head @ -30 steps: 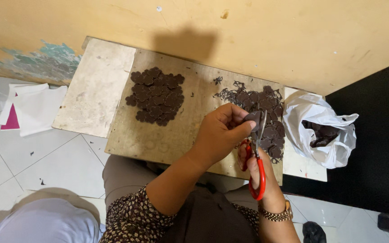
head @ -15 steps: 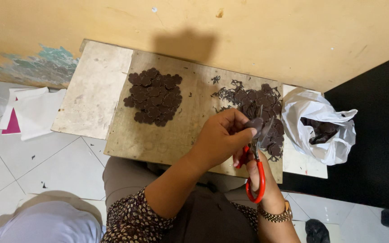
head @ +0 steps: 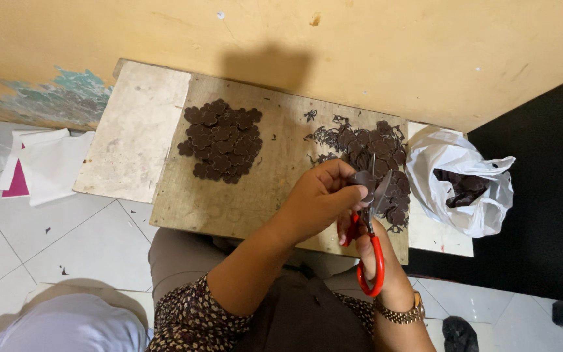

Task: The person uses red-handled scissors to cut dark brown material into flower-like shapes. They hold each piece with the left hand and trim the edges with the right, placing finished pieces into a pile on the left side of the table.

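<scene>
Grip: left hand (head: pixel 320 199) pinches brown piece (head: pixel 361 178).

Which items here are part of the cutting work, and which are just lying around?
In use: left hand pinching a dark brown piece; right hand working the red-handled scissors; neat pile of cut shapes; loose heap of pieces and scraps; wooden board.

Lying about: white plastic bag; white and pink papers on the floor.
</scene>
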The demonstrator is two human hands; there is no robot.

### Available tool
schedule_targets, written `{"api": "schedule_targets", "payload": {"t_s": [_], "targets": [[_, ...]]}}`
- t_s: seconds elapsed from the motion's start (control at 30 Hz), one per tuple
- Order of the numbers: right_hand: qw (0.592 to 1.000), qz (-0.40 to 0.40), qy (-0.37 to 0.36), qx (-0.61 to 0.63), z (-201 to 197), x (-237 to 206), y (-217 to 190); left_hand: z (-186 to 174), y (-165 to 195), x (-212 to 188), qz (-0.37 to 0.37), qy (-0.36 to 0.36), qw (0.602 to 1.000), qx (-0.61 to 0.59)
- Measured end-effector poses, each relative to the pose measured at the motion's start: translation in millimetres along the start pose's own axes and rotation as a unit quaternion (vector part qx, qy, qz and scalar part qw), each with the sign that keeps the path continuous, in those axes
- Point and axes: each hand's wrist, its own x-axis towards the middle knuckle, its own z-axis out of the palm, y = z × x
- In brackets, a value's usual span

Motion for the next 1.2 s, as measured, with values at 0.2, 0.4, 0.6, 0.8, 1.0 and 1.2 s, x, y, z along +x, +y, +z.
{"api": "schedule_targets", "payload": {"t_s": [0.2, 0.4, 0.6, 0.8, 1.0, 1.2], "targets": [[1.000, -0.004, 0.019, -0.009, -1, -2, 4, 1, 1, -5, 0.004, -0.019, 0.999, 0.044], [0.999, -0.012, 0.031, -0.010, -1, -1, 7, 3, -1, -5, 0.038, 0.003, 0.994, 0.100], [0.999, -0.003, 0.041, 0.009, 1, -2, 8, -3, -9, -2, 0.036, 0.021, 0.993, 0.109], [0.999, 0.004, 0.045, -0.006, 0, -2, 12, -7, -17, 4, 0.029, 0.016, 0.999, 0.043], [0.998, -0.010, 0.049, 0.030, 1, 0, 15, -7, -17, 6, 0.030, 0.007, 0.999, 0.022], [0.996, -0.011, 0.068, 0.051, 7, 3, 13, -5, -12, 5, -0.003, 0.001, 1.000, 0.000]]}}
